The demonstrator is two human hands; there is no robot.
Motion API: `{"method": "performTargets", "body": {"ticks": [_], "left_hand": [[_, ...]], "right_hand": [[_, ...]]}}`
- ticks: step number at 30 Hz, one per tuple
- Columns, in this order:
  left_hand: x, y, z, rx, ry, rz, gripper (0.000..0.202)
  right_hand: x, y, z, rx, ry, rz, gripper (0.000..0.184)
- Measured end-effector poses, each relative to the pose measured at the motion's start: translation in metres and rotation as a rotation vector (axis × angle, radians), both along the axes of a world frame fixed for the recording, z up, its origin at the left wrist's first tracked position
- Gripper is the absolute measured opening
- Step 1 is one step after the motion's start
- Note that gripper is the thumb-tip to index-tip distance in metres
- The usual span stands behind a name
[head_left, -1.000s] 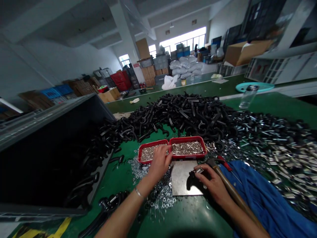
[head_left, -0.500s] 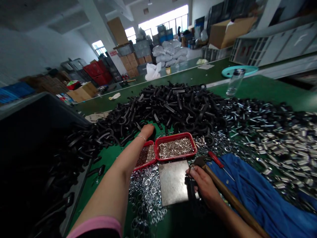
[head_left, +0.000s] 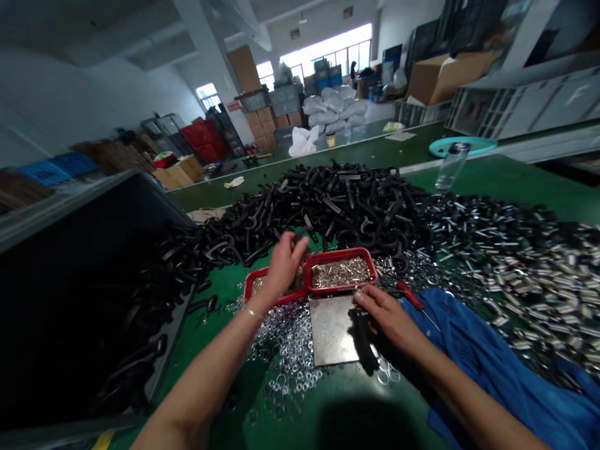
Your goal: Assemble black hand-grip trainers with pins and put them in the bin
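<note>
Your left hand (head_left: 282,267) has come back over the red tray (head_left: 255,282), grip unclear | your right hand (head_left: 387,319) now lies open, just beside the black hook (head_left: 360,337); steel plate (head_left: 328,331) beneath.

Head-worn view facing forward and down, close above the left hand (head_left: 284,269) and right hand (head_left: 387,319)

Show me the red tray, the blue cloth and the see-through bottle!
Red tray (head_left: 340,252), head view, back rim.
Blue cloth (head_left: 487,375), head view, middle.
See-through bottle (head_left: 450,167), head view, middle of its body.
</note>
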State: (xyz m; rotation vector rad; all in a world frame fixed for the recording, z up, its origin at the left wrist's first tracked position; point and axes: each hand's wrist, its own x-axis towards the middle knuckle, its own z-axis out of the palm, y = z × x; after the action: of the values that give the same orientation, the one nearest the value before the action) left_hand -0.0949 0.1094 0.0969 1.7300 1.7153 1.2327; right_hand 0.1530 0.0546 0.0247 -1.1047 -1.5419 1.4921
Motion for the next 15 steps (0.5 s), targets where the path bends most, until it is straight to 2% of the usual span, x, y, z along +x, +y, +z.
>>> {"method": "performTargets", "body": {"ticks": [2,3,5,7,10,15], "left_hand": [[0.030,-0.045,-0.025,-0.114,-0.085,-0.085,0.036],[0.043,-0.065,-0.039,-0.217,-0.230,-0.097,0.040],[0.063,-0.094,-0.065,-0.342,-0.421,-0.067,0.046],[0.074,-0.109,-0.082,-0.400,-0.529,-0.037,0.048],[0.078,-0.115,-0.090,-0.421,-0.582,-0.024,0.048],[0.078,-0.113,-0.087,-0.444,-0.597,-0.026,0.049]], "right_hand": [[-0.003,0.006,0.005,0.209,-0.138,-0.036,0.036],[-0.005,0.007,0.006,0.285,-0.196,-0.043,0.035],[-0.008,0.007,0.003,0.355,-0.279,-0.021,0.031],[-0.010,0.004,-0.001,0.369,-0.331,0.011,0.026],[-0.011,-0.001,-0.008,0.369,-0.350,0.019,0.025],[-0.010,-0.002,-0.014,0.369,-0.393,0.056,0.026]]}}
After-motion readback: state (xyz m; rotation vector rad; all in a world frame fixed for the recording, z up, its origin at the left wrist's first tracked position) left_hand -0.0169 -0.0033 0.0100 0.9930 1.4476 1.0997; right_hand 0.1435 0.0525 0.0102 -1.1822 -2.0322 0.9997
